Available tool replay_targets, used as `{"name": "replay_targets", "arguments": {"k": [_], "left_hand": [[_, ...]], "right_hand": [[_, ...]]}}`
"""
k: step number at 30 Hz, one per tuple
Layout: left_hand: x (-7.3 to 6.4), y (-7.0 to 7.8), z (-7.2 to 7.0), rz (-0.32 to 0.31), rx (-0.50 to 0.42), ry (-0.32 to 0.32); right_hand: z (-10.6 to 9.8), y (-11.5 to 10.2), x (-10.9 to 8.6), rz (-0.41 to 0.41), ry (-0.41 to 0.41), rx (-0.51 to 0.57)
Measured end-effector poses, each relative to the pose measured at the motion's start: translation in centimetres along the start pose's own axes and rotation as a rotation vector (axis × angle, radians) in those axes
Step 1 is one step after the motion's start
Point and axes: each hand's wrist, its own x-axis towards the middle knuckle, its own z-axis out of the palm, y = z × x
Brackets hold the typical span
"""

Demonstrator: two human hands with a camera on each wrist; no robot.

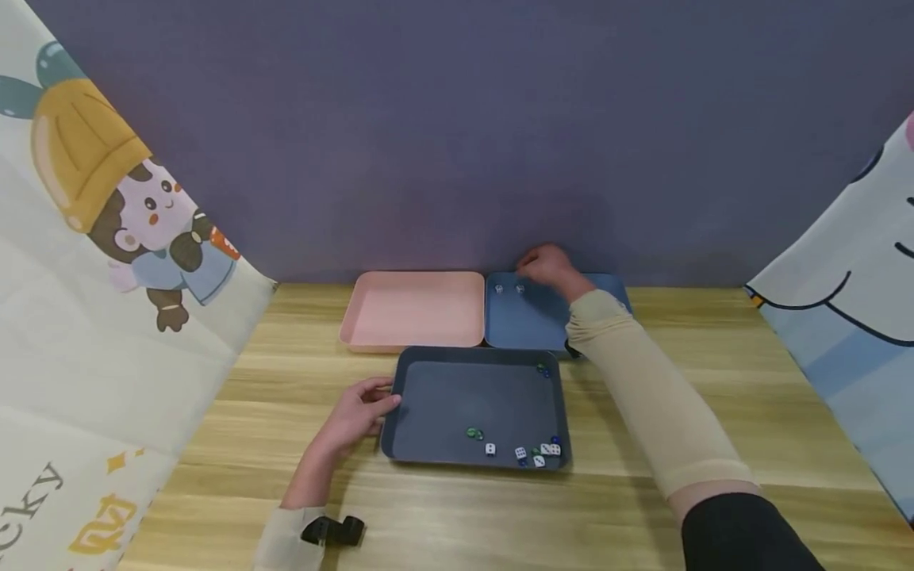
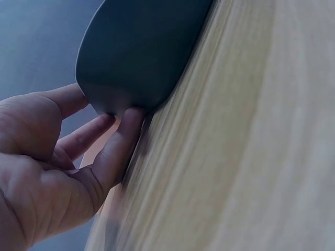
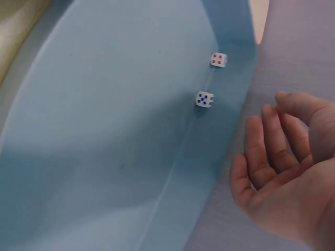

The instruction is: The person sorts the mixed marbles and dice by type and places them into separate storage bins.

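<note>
My left hand [image 1: 355, 414] holds the left edge of a dark grey tray [image 1: 435, 357], the thumb over its rim and other fingers against the outer wall; in the left wrist view, fingers [image 2: 131, 123] press the tray's corner [image 2: 138, 57]. White dice [image 1: 489, 450] lie near that tray's front right, among green marbles [image 1: 471, 433] and blue ones. My right hand [image 1: 546, 266] hovers at the far rim of a blue tray [image 1: 607, 284], its fingers loosely bent and holding nothing. Two dice, one red-dotted die [image 3: 219, 59] and one blue-dotted die [image 3: 204, 99], sit along the blue tray's far wall.
A pink tray [image 1: 414, 313] stands left of the blue one, behind the dark tray. All three are on a wood-grain table [image 1: 457, 523]. A dark backdrop [image 1: 443, 143] rises right behind the trays, and printed cloth panels [image 1: 86, 357] flank both sides.
</note>
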Motion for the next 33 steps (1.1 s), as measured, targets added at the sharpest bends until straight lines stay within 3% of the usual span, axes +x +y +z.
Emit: {"name": "replay_targets", "arguments": {"k": [10,17,22,27,33], "left_hand": [[-0.2,0.1,-0.6,-0.001,-0.009,0.001],[-0.4,-0.2,-0.9,-0.003,-0.01,-0.004],[-0.5,-0.5,-1.1,0.007,-0.015,-0.012],[-0.6,-0.7,-1.2,0.012,-0.002,-0.022],[-1.0,-0.7,-1.2,0.013,0.002,-0.029]], "right_hand": [[-0.5,-1.7,-2.5,-0.057,-0.104,0.022],[0.3,-3.5,-5.8,-0.239,-0.157,-0.08],[1.2,-5.5,-8.9,-0.396,-0.269,-0.134],[2.7,-7.5,-12.5,-0.524,-0.372,-0.272],[4.0,-9.5,-16.2,-0.612,-0.467,-0.462]]}}
